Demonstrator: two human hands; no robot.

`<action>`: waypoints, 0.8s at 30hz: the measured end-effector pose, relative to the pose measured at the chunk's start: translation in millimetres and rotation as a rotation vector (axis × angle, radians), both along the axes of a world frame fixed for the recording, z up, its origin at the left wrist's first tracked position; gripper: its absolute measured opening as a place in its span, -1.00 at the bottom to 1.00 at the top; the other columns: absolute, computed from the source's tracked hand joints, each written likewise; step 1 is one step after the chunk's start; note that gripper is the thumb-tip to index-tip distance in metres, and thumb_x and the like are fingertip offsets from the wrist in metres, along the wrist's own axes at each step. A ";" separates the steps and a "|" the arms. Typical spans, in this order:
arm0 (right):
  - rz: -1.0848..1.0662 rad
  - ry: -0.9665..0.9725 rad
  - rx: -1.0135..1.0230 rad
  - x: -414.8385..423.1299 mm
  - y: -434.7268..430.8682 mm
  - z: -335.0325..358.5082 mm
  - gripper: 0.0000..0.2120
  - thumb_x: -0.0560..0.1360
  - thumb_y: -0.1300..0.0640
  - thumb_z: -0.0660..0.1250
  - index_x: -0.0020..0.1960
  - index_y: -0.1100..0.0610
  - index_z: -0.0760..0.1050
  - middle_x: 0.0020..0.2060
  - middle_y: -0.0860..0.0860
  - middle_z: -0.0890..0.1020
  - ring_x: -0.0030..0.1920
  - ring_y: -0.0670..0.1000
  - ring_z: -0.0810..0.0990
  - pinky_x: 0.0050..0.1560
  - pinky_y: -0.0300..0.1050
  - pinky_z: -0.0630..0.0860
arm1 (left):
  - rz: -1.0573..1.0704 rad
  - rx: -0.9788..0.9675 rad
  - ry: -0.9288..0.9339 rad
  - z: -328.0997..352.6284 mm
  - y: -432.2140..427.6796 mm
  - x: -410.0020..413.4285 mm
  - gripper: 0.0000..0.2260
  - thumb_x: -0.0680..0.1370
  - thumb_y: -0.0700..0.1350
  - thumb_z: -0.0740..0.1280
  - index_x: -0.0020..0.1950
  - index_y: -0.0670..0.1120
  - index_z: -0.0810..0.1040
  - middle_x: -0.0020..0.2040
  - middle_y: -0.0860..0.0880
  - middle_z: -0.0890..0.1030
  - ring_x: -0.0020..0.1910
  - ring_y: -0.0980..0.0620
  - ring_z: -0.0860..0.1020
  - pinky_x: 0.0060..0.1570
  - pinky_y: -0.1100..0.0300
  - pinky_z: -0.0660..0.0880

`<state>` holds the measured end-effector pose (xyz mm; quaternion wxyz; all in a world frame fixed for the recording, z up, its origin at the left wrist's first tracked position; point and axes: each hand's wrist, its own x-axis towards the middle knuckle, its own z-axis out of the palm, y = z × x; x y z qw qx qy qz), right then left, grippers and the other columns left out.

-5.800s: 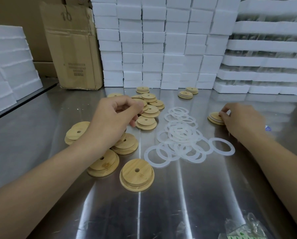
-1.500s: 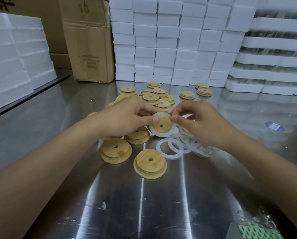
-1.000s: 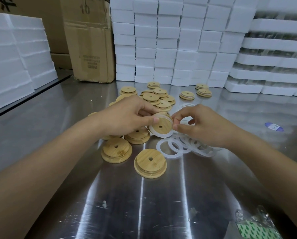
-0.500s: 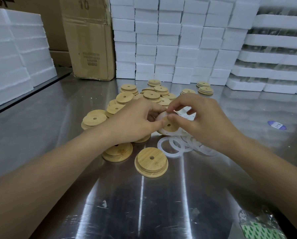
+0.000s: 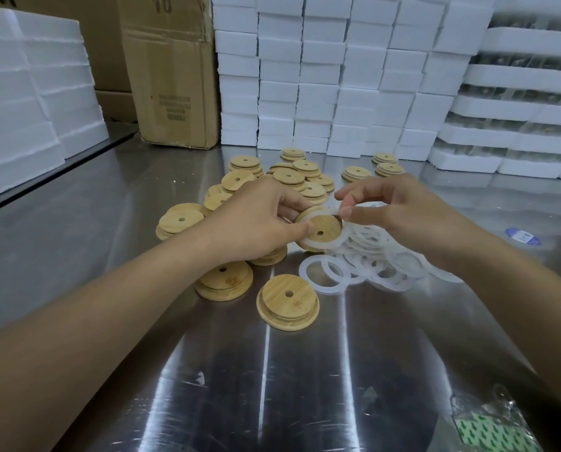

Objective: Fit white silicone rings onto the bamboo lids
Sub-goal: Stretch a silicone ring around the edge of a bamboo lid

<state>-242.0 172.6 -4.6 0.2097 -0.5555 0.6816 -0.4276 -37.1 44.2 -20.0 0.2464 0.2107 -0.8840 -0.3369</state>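
My left hand grips a round bamboo lid by its left edge, tilted toward me above the steel table. A white silicone ring lies around the lid's raised inner disc. My right hand pinches that ring at the lid's upper right edge between thumb and forefinger. A pile of loose white rings lies under and right of the lid. Several bare bamboo lids lie in front and behind my hands.
White foam blocks are stacked along the back and at the left. A cardboard box stands at the back left. A blue sticker lies right, and a plastic bag with green print sits at the near right.
Half a second ago my right fingers covered the lid's top; now they have drawn to its upper right edge, pinching the ring. The lid's face shows more fully.
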 end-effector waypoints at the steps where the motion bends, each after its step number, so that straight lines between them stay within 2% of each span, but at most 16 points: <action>1: 0.004 0.004 0.012 -1.4 0.2 -0.3 -0.90 0.53 0.12 0.55 -0.17 0.03 0.74 0.13 -0.26 0.71 0.21 -0.32 0.60 0.29 -0.17 0.44 | 0.004 0.011 -0.002 -0.1 -1.0 -0.1 -0.80 0.58 -0.12 0.54 0.20 0.01 0.77 -0.01 0.16 0.78 0.01 0.22 0.72 0.19 0.09 0.67; 5: 0.039 0.046 0.058 -5.6 1.3 1.1 -0.93 0.51 0.05 0.57 -0.15 -0.01 0.74 0.14 -0.27 0.71 0.19 -0.36 0.61 0.21 -0.24 0.45 | -0.003 0.046 0.002 -1.4 -2.8 -0.7 -0.79 0.57 -0.14 0.56 0.20 -0.01 0.77 -0.01 0.14 0.79 0.01 0.22 0.73 0.20 0.12 0.67; 10: 0.065 0.171 0.122 -12.6 5.3 7.3 -0.94 0.53 0.04 0.54 -0.12 -0.06 0.73 0.14 -0.34 0.69 0.20 -0.37 0.58 0.38 -0.03 0.42 | -0.004 0.085 0.017 -2.1 -4.6 -0.8 -0.80 0.54 -0.09 0.59 0.16 0.03 0.78 -0.04 0.19 0.79 -0.01 0.25 0.73 0.17 0.21 0.66; 15: 0.080 0.257 0.115 -5.2 3.5 4.6 -0.93 0.54 0.10 0.53 -0.13 0.00 0.71 0.07 -0.16 0.74 0.14 -0.20 0.66 0.36 0.06 0.55 | -0.010 0.046 0.029 -3.2 -3.0 -1.4 -0.83 0.57 -0.09 0.55 0.16 0.03 0.78 -0.03 0.15 0.79 -0.01 0.24 0.72 0.17 0.13 0.67; 20: 0.025 0.304 0.022 1.4 2.6 1.7 -0.92 0.54 0.11 0.51 -0.13 0.01 0.68 0.05 -0.14 0.73 0.12 -0.19 0.65 0.22 -0.04 0.60 | -0.037 0.048 0.047 -4.7 0.0 -2.1 -0.82 0.61 -0.11 0.51 0.21 -0.03 0.76 0.02 0.10 0.79 0.05 0.14 0.73 0.21 0.02 0.65; 24: 0.016 0.275 -0.026 2.8 2.0 0.6 -0.91 0.54 0.14 0.49 -0.14 0.03 0.66 -0.04 -0.12 0.74 0.04 -0.19 0.68 0.15 -0.11 0.57 | -0.050 0.046 0.056 -4.5 0.7 -1.8 -0.81 0.63 -0.10 0.49 0.23 -0.02 0.76 0.05 0.11 0.78 0.07 0.15 0.72 0.23 -0.02 0.64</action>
